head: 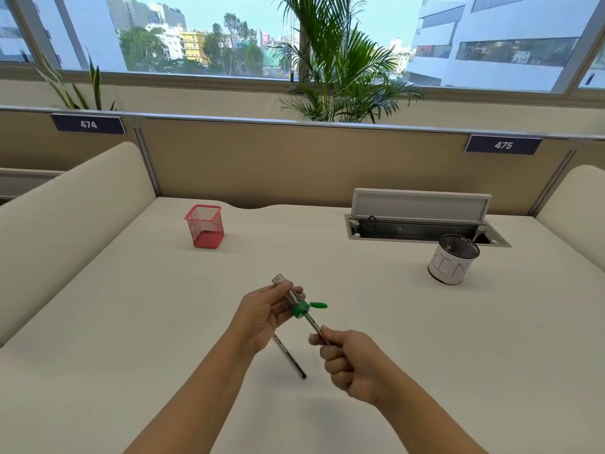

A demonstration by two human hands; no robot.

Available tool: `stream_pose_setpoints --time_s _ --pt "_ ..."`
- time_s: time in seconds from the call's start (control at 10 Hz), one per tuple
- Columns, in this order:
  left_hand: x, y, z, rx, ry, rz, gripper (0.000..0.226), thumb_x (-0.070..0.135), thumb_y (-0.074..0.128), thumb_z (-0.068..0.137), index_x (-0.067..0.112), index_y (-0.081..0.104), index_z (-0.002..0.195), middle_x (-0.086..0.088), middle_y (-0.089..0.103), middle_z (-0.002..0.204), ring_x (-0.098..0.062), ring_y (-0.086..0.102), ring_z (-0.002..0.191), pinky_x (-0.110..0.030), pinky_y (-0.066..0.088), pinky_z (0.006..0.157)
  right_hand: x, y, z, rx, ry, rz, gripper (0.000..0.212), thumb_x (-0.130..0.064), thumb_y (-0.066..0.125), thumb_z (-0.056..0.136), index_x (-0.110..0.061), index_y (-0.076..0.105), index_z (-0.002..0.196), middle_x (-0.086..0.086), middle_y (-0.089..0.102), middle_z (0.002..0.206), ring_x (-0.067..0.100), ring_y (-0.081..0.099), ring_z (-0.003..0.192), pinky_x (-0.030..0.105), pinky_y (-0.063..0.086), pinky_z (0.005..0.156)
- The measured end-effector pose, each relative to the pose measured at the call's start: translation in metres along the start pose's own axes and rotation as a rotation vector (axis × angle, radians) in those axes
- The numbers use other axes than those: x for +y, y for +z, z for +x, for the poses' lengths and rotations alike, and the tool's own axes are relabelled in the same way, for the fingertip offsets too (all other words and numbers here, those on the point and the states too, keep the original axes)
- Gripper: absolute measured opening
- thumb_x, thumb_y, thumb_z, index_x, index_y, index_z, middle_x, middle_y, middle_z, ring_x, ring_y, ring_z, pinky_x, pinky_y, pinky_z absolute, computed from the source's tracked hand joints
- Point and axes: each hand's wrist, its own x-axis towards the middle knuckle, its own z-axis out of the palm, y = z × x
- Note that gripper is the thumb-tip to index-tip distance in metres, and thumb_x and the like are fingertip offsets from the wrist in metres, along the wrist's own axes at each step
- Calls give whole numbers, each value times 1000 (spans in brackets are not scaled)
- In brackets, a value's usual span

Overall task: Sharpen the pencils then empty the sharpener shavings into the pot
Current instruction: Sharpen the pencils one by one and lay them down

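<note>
My left hand grips a clear tube sharpener with a green cap whose lid flap hangs open to the right. A dark pencil is pushed into the green end, and my right hand is closed around its rear part. A second dark pencil lies on the white desk below my left hand. The round black mesh pot, wrapped in white paper with handwriting, stands at the right.
A red square mesh holder stands at the back left. An open cable tray with a raised lid sits at the back right, just behind the pot. Padded dividers flank the desk.
</note>
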Motion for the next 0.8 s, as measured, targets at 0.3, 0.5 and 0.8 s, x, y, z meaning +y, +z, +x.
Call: stream_pose_setpoints --time_s 0.3,0.5,0.8 --pt "-15 3 3 185 -24 -79 10 4 59 87 -3 60 80 -13 72 63 -23 70 58 -30 59 54 19 10 1 564 -767 -1513 14 -15 72 72 -19 61 64 -4 52 48 14 40 40 19 15 38" --pt "-2 -4 3 -38 -19 13 12 7 55 89 -2 61 91 -13 74 77 -22 72 70 -26 58 57 -1 3 7 -170 173 317 43 -23 38 98 -10 55 61 -8 23 40 5 11 35 13 12 26" --pt "-4 -1 9 122 -23 -52 9 3 58 87 -5 60 82 -14 73 66 -24 71 60 -29 58 51 20 5 18 443 -814 -964 13 -24 53 91 -14 53 83 -2 59 74 17 57 71 30 46 64"
